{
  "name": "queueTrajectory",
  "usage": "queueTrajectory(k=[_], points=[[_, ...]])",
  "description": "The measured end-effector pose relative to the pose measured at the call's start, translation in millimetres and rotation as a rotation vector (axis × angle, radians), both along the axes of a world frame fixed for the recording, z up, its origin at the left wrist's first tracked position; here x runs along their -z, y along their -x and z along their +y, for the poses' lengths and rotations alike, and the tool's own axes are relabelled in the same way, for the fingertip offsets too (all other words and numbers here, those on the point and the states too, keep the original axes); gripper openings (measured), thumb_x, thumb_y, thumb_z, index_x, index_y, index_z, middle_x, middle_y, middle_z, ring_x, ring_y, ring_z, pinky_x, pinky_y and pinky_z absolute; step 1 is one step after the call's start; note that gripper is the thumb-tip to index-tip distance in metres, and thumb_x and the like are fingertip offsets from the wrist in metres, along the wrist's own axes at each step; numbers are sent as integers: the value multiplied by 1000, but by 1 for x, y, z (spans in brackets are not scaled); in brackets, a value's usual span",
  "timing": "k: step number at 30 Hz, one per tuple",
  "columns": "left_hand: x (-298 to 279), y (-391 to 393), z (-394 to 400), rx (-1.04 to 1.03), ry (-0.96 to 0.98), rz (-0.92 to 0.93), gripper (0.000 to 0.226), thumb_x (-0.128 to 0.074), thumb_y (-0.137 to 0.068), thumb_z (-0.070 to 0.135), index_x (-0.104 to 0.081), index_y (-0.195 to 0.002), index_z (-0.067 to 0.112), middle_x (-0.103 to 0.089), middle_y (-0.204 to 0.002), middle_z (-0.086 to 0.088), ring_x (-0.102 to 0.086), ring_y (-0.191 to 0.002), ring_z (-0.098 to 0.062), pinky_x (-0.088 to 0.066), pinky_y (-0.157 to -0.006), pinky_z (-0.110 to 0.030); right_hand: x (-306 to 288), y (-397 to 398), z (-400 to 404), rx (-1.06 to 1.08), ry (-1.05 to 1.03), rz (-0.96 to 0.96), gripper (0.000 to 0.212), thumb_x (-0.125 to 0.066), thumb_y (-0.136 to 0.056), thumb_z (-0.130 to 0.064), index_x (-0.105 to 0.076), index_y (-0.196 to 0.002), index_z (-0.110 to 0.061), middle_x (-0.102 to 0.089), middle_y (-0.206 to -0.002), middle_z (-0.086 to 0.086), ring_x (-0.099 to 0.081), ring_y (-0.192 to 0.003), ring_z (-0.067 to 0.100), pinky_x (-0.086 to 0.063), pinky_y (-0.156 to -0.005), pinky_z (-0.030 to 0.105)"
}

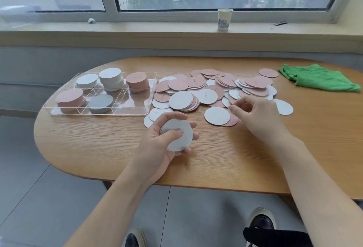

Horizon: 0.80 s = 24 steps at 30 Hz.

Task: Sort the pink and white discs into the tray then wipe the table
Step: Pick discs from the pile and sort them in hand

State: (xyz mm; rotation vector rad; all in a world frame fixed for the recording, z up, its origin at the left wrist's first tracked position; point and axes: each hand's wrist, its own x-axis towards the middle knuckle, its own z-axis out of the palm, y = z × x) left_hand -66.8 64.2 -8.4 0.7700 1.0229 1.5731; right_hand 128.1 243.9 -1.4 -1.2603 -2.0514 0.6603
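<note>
My left hand grips a small stack of white discs above the table's near middle. My right hand hovers with loosely curled fingers over the loose pile of pink and white discs, holding nothing that I can see. Just left of its fingertips a white disc lies on a pink one. The clear tray at the left holds white stacks and pink stacks in separate compartments. Its near right compartment holds nothing.
A green cloth lies crumpled at the far right of the wooden table. A paper cup stands on the window sill behind. The table's rounded left end is beside the tray.
</note>
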Motion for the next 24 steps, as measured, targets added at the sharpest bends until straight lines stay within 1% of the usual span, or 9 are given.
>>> queueTrajectory(k=[2,5,8,10,13,16,17,19,24], points=[[-1,-1,0,-5,5,-18,33,-48,-98,-11,-67,-108,14,-70,-122,-26,-72,-103,-42,-59,-64,-36,2,6,2,-43,-9,-10,19,-76,-87,-38,-73,-97,-22,-70,-89,-9,-61,-83,8,-41,-69,14],[-2,-1,-1,-8,5,-43,33,-47,-99,-12,-66,-109,13,-69,-124,-26,-71,-108,-44,-61,-66,-38,9,19,0,-125,-2,-105,39,-80,-82,-43,-72,-112,-19,-67,-102,-6,-57,-92,11,-41,-82,26],[-4,-2,-1,-23,13,-30,34,-48,-98,-12,-66,-111,14,-71,-120,-24,-72,-99,-38,-55,-62,-33,14,26,-2,-130,-14,-184,55,-83,-72,-51,-70,-118,-22,-66,-110,-5,-55,-107,19,-45,-97,37],[-4,-4,-1,-33,12,-11,31,-52,-97,-10,-65,-111,15,-73,-116,-22,-72,-94,-34,-51,-60,-32,14,27,-3,-114,-12,-164,58,-86,-70,-49,-68,-120,-24,-65,-114,-4,-54,-110,20,-44,-101,42],[-3,-5,1,-71,9,17,24,-64,-94,-4,-63,-109,15,-73,-113,-22,-72,-90,-33,-51,-57,-30,14,28,-4,-107,2,-84,62,-90,-68,-36,-65,-124,-25,-62,-113,-2,-56,-100,16,-46,-96,36],[-3,-5,2,-89,3,37,33,-77,-85,-1,-62,-110,14,-73,-113,-23,-73,-92,-34,-51,-58,-30,14,26,-4,-100,41,48,49,-88,-74,-21,-67,-118,-24,-66,-103,-2,-59,-85,6,-48,-81,19],[-3,-6,2,-96,11,47,37,-80,-83,-1,-62,-111,14,-74,-113,-23,-73,-92,-34,-52,-59,-31,14,24,-5,-105,86,116,42,-86,-77,-17,-69,-115,-24,-67,-100,-3,-60,-82,5,-51,-78,18],[-3,-7,2,-111,23,54,40,-79,-80,0,-60,-113,12,-73,-114,-23,-73,-93,-34,-52,-60,-32,14,20,-6,-135,194,260,34,-83,-80,-13,-71,-110,-23,-70,-97,-5,-64,-85,7,-58,-80,28],[-3,-6,3,-134,16,30,45,-85,-77,3,-61,-115,13,-73,-113,-23,-73,-94,-35,-55,-62,-32,2,14,-14,-271,471,607,17,-80,-80,-11,-75,-97,-14,-74,-93,9,-62,-81,12,-48,-76,28]])
